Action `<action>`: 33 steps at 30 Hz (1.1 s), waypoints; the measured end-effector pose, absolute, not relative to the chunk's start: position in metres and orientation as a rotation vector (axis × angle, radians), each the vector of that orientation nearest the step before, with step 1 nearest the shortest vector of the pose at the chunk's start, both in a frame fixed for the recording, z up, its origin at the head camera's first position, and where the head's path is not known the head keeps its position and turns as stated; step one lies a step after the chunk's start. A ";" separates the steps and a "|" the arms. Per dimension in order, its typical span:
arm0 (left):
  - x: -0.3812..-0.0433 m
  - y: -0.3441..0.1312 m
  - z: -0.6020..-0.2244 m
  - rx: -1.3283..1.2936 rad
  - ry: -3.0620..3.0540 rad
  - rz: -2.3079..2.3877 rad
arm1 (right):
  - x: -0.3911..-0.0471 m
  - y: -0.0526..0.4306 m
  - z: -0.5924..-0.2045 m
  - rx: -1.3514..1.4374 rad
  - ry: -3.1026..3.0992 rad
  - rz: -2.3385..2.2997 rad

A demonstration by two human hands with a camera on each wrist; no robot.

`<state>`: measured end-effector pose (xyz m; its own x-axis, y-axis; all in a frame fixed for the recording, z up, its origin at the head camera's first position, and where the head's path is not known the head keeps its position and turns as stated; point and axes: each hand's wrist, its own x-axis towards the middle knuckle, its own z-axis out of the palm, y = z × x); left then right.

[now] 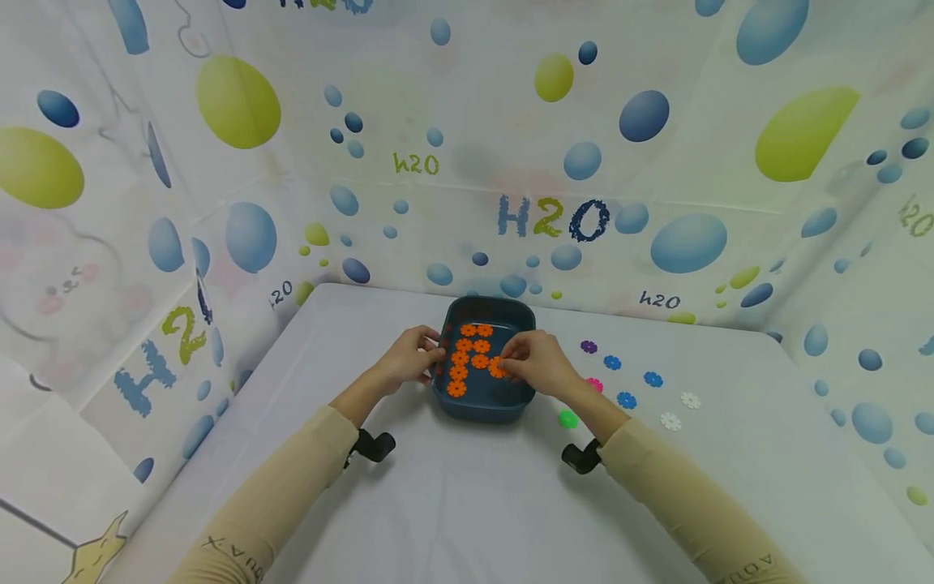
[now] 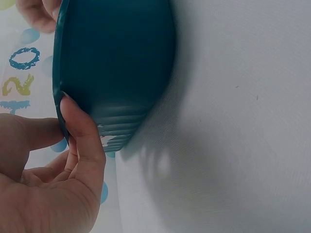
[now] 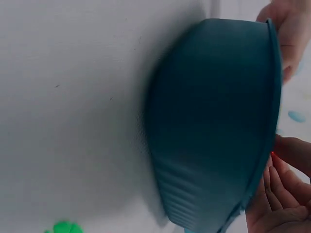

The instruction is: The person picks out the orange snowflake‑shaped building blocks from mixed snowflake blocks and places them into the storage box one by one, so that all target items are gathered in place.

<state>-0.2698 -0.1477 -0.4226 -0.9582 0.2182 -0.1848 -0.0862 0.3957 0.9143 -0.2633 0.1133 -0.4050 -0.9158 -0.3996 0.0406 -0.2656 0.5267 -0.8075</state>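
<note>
A dark teal plastic basin stands on the white table. Several orange flower-shaped pieces lie in it, in a column along the left side and a shorter group beside that. My left hand grips the basin's left rim; in the left wrist view, thumb and fingers of that hand pinch the wall. Over the basin's right part, my right hand pinches another orange flower piece by its edge. The right wrist view shows that hand beyond the rim, the piece mostly hidden.
Right of the basin lie loose flower pieces: a purple one, several blue ones, a pink one partly behind the right wrist, a green one and two white ones. A printed curtain hangs behind the table.
</note>
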 end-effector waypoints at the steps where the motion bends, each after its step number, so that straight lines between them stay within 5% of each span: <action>1: -0.270 -0.148 -0.423 0.115 2.380 1.587 | -0.265 0.109 -0.407 -0.571 2.616 -1.334; 33: -0.270 -0.149 -0.427 0.121 2.375 1.586 | -0.289 0.062 -0.437 -0.336 2.732 -0.965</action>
<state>-0.2700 -0.1490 -0.4268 -0.9565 0.2242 -0.1865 -0.0864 0.3931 0.9154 -0.2890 0.0621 -0.4375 -0.9487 -0.2866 -0.1338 -0.1391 0.7578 -0.6375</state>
